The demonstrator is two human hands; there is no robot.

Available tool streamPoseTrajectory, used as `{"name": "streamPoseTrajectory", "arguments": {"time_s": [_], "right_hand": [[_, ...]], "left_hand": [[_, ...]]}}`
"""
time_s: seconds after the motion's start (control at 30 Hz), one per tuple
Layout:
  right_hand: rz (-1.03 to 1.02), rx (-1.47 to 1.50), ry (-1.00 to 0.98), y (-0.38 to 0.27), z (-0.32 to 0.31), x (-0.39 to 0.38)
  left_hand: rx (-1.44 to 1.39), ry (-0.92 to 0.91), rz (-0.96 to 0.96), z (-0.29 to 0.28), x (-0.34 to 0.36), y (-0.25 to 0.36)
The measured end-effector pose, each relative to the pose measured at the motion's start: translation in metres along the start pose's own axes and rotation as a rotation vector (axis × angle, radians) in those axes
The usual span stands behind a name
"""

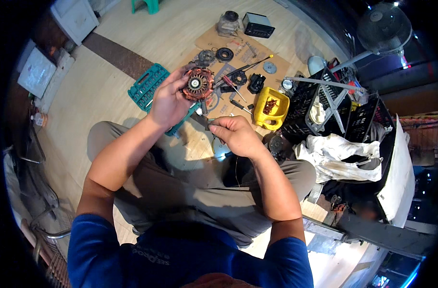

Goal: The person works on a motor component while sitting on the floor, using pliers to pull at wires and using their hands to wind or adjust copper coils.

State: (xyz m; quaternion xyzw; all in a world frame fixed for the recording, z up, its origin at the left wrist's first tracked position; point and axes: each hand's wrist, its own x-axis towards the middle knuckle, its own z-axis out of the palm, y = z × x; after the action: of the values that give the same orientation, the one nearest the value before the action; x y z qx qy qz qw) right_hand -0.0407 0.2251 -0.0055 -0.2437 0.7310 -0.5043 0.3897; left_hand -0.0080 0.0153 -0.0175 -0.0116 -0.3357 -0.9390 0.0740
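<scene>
My left hand [168, 98] is raised over the floor, its fingers wrapped round the edge of an alternator core [198, 84] with copper windings. A finned ring and a shiny centre on it face up toward me. Lower and to the right, my right hand [236, 136] is closed in a pinch on a dark flat piece [201, 120], whose exact kind I cannot make out. This piece sits just below the alternator core, apart from its windings. Behind my left hand lies an open green socket-set case [152, 81], partly covered by my hand and forearm.
Flattened cardboard [276, 55] bears round black parts [224, 54], a red-handled screwdriver [231, 84] and a second screwdriver [240, 105]. A cut-open yellow jug [278, 118] holds small reddish pieces. Black crates [291, 126], white cloth [341, 156] and a fan [384, 29] stand right.
</scene>
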Motion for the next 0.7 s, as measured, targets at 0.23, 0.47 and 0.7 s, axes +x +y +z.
{"name": "streamPoseTrajectory", "arguments": {"time_s": [0.23, 0.47, 0.7], "right_hand": [[-0.102, -0.002, -0.087, 0.011, -0.010, 0.001], [-0.209, 0.166, 0.244, 0.012, -0.013, 0.003], [-0.218, 0.218, 0.260, 0.020, -0.008, 0.007]], "left_hand": [[-0.060, -0.058, -0.067, -0.008, -0.003, 0.001], [0.032, -0.094, -0.124, -0.003, -0.003, -0.005], [0.090, -0.098, -0.169, -0.002, -0.006, -0.017]]}}
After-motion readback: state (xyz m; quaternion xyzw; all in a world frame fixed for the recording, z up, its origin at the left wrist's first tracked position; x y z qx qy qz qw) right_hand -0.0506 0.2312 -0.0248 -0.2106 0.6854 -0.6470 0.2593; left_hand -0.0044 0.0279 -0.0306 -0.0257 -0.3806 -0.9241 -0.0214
